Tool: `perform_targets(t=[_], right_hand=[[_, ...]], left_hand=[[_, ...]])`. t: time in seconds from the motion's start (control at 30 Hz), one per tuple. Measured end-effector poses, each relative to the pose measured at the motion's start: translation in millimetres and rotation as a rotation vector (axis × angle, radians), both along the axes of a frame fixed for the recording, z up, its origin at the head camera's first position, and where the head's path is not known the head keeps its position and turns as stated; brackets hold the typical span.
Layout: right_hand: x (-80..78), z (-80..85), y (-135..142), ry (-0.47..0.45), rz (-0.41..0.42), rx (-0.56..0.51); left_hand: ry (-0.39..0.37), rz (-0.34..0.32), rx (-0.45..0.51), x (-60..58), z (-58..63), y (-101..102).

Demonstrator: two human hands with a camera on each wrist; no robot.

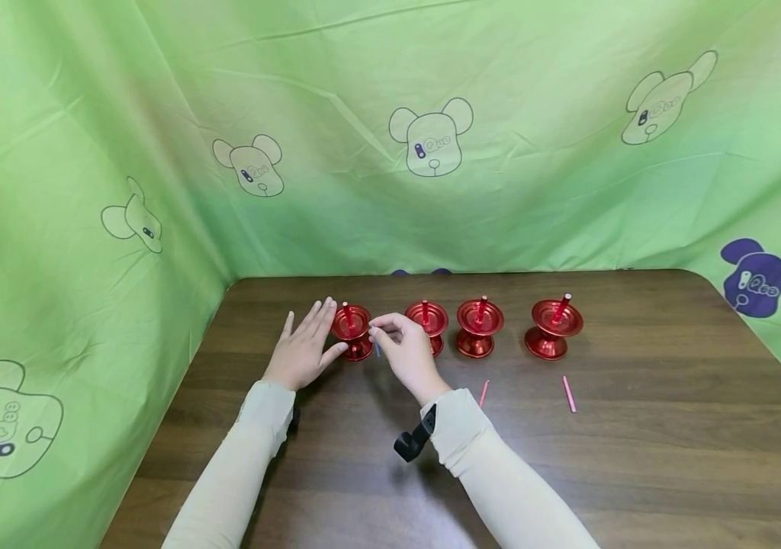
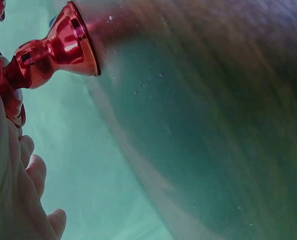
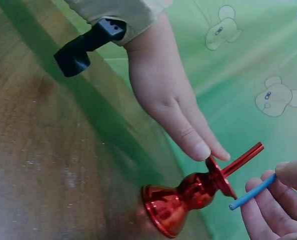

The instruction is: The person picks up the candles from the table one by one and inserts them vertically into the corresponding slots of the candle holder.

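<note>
My left hand (image 1: pixel 300 357) rests its straight fingers at the rim of the leftmost red metal candle holder (image 1: pixel 359 349). In the right wrist view, this shiny holder (image 3: pixel 161 207) has a flared foot, a shallow dish and a red tube rising from the middle. Between its thumb and fingers, my right hand (image 1: pixel 409 360) pinches a thin blue candle (image 3: pixel 253 192), just right of the dish. The candle slants beside the red tube, apart from it. In the left wrist view the holder (image 2: pixel 68 45) shows beside the left hand's fingers.
Three more red holders, the second (image 1: pixel 435 314), third (image 1: pixel 478 332) and rightmost (image 1: pixel 547 343), stand in a row to the right. Two thin pink candles (image 1: pixel 570 394) lie on the wooden table (image 1: pixel 637 457) before them. A green printed cloth (image 1: pixel 335 221) hangs behind and at the sides.
</note>
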State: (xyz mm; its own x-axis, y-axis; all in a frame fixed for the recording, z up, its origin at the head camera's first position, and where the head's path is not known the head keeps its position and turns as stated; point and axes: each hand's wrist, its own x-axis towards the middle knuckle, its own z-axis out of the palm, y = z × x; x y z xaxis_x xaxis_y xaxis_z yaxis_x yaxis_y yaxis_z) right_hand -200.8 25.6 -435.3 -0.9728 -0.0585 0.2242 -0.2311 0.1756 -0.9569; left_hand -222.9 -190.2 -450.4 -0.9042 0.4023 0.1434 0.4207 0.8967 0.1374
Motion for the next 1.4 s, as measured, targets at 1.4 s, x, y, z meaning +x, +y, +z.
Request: perform_targets(t=[1.4], right_hand=[[-41.1, 37.8, -17.0, 0.134, 0.009, -0.08]], left_hand=[[0.005, 0.0, -0.065, -4.8, -6.6, -1.7]])
